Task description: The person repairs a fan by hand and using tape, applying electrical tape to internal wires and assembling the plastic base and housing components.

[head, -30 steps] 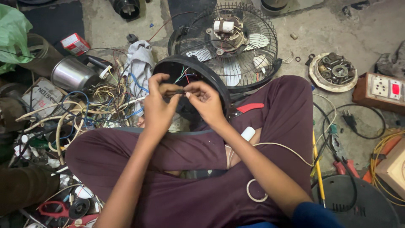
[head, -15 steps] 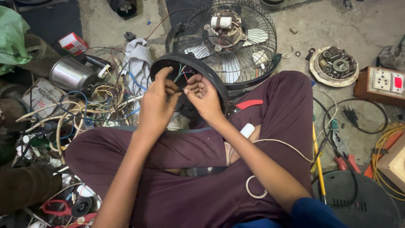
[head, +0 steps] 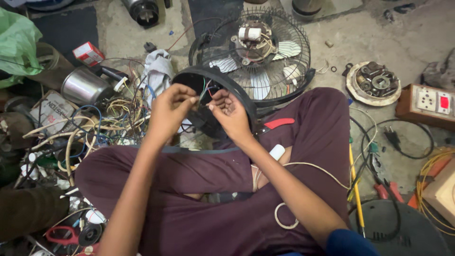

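Here, left hand point(head: 170, 106) and right hand point(head: 230, 111) pinch wires point(head: 207, 89), cluttered concrete floor point(head: 379, 38)

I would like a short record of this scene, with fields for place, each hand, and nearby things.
place: floor, person sitting cross-legged among parts
left hand: pinches thin coloured wires
right hand: pinches the same wires
black housing: round, open, on the lap, wires come out of it
fan: lying behind the housing, motor upward
left side: tangled cables, metal pot
right side: socket board
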